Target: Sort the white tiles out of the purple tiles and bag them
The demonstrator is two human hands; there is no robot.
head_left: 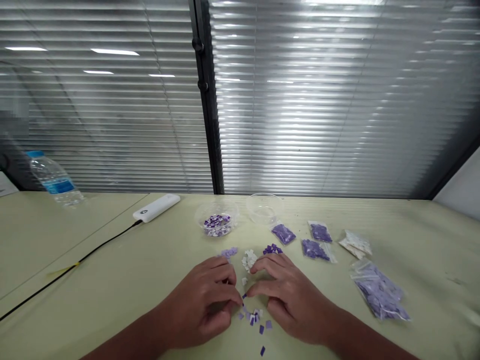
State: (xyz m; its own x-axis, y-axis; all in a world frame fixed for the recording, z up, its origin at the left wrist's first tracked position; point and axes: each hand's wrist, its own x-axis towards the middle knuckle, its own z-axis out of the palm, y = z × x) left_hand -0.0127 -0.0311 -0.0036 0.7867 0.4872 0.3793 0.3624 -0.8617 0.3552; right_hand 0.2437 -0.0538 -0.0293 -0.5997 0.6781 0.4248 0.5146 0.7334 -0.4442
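Small loose square tiles (255, 317) in purple, lilac and white lie scattered on the table between my hands. My left hand (204, 305) has its fingers curled in a pinch, with the tips beside a dark purple tile (244, 296); whether they grip anything is hidden. My right hand (290, 295) rests low over the table, its fingers apart and the index tip close to that same tile. Just beyond the fingers are three small piles: lilac tiles (228, 253), white tiles (249, 260) and dark purple tiles (272, 248).
A clear bowl (234, 220) holds mixed tiles; another clear dish (264, 207) stands beside it. Several bags of purple tiles (378, 292) and white packets (355, 244) lie at right. At left are a white power bank (156, 207) with a black cable (105, 243) and a water bottle (54, 177).
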